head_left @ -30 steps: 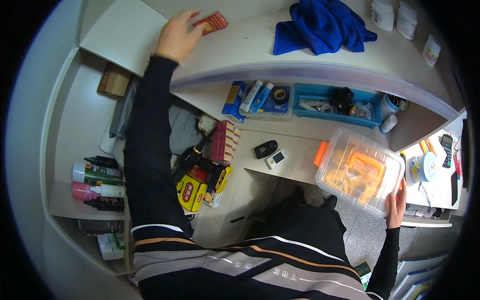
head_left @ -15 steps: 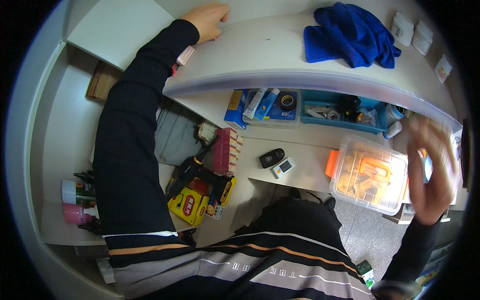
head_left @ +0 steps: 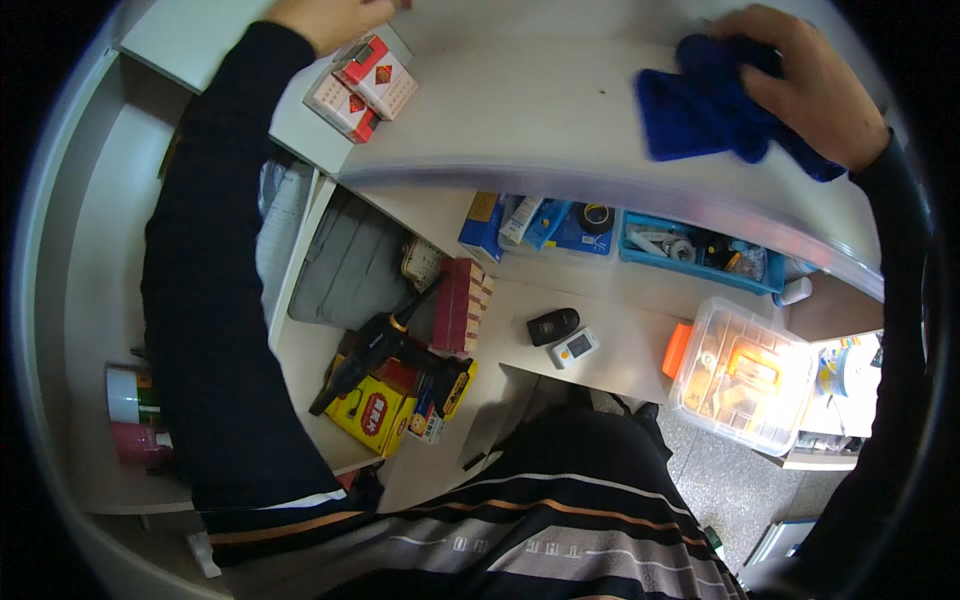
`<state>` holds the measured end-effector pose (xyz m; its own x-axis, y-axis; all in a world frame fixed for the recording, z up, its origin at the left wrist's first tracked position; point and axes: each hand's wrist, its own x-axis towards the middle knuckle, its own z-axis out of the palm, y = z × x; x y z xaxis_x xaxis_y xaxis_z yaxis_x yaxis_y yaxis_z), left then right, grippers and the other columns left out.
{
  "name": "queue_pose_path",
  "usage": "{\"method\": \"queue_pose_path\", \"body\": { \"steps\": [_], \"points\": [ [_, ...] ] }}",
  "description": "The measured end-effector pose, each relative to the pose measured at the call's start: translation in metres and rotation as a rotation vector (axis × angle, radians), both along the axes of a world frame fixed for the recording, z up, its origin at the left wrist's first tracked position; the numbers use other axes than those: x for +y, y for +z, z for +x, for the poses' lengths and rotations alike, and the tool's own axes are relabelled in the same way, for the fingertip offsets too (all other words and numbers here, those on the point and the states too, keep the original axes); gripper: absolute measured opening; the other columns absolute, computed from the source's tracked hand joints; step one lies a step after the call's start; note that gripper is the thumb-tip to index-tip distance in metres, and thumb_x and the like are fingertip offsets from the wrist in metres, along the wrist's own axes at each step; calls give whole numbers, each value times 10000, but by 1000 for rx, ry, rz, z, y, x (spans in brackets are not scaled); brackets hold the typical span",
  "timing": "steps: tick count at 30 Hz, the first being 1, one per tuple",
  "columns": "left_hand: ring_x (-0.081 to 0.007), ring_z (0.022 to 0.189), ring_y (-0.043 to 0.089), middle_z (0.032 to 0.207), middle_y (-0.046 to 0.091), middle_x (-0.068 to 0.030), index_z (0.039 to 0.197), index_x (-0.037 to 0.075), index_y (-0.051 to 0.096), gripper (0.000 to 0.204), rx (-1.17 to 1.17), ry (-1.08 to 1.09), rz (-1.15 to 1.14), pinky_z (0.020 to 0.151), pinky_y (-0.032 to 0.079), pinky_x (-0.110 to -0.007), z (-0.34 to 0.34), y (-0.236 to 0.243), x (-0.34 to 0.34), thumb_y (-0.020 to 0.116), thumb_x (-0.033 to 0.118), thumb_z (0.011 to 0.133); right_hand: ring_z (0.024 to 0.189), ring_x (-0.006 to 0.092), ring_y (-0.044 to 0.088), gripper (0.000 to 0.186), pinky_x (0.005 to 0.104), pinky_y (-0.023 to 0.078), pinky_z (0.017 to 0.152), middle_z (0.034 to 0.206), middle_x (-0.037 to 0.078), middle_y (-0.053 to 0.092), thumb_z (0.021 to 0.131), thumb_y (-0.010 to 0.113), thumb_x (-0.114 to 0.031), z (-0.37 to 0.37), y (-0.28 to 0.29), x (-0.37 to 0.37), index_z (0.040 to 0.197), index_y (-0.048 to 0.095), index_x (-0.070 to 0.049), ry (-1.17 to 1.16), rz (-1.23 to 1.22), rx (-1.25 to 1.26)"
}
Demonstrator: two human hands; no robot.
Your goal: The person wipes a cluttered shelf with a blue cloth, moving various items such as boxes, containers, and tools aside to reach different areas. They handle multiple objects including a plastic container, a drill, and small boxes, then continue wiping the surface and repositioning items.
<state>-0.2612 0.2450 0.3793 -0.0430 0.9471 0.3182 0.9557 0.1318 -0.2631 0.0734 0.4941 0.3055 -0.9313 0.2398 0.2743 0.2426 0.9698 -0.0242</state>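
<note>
My left hand (head_left: pixel 325 17) reaches to the far left of the top white shelf (head_left: pixel 530 120), its fingers at the upper edge of a small stack of red and white boxes (head_left: pixel 362 85); whether it grips them I cannot tell. On the right of the same shelf my right hand (head_left: pixel 805 85) is closed on a crumpled blue cloth (head_left: pixel 705 110). A clear plastic box with an orange latch (head_left: pixel 745 372) sits alone on the lower desk surface, at its right end.
Under the shelf stand a blue tray of small parts (head_left: pixel 700 250) and blue packets (head_left: pixel 520 220). A black key fob (head_left: pixel 553 325) and a small white device (head_left: pixel 574 347) lie on the desk. A black drill (head_left: pixel 385 345), yellow boxes (head_left: pixel 375 415) and cans (head_left: pixel 130 415) fill the left compartments.
My right hand left the clear plastic box on the desk and rose to grab the blue cloth. My left hand stayed up by the red and white boxes on the top shelf.
</note>
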Motion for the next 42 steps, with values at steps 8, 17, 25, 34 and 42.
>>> {"method": "queue_pose_path", "body": {
  "steps": [8, 17, 25, 34, 42],
  "points": [
    [-333, 1195, 551, 1299, 547, -151, 1078, 96, 730, 302, 489, -103, -81, 950, 518, -442, 32, -31, -40, 721, 256, 822, 1085, 405, 661, 354, 468, 537, 939, 1201, 239, 676, 882, 631, -309, -186, 29, -95, 1077, 715, -26, 354, 39, -6],
    [-280, 1403, 373, 1470, 472, -112, 1154, 112, 733, 553, 670, 110, -289, 956, 508, -421, 22, -39, -43, 819, 457, 731, 1270, 387, 544, 513, 461, 419, 1108, 1361, 239, 585, 965, 513, -370, -222, -51, -83, 1280, 619, 21, 585, 33, 2],
    [-286, 1393, 391, 1485, 454, -133, 1217, 146, 715, 673, 662, 17, -349, 1009, 494, -414, 2, -33, -43, 872, 468, 648, 1314, 365, 549, 520, 467, 439, 1154, 1435, 201, 549, 1005, 547, -308, -96, -60, -22, 1478, 493, -98, 247, 72, 59],
    [-241, 1381, 421, 1471, 479, -97, 1130, 196, 705, 271, 688, -74, -212, 911, 478, -410, -15, -36, -36, 688, 276, 872, 1065, 280, 715, 270, 414, 525, 1050, 1125, 171, 728, 978, 620, -132, -238, -35, -199, 1221, 719, -72, 710, 38, 79],
    [-254, 1390, 417, 1483, 473, -124, 1097, 158, 723, 420, 657, -61, -239, 931, 474, -422, -9, -29, -40, 785, 416, 772, 1264, 360, 556, 443, 465, 500, 1066, 1372, 162, 585, 877, 617, -28, -167, -30, -124, 1315, 640, -84, 781, 9, -105]
  ]
}}
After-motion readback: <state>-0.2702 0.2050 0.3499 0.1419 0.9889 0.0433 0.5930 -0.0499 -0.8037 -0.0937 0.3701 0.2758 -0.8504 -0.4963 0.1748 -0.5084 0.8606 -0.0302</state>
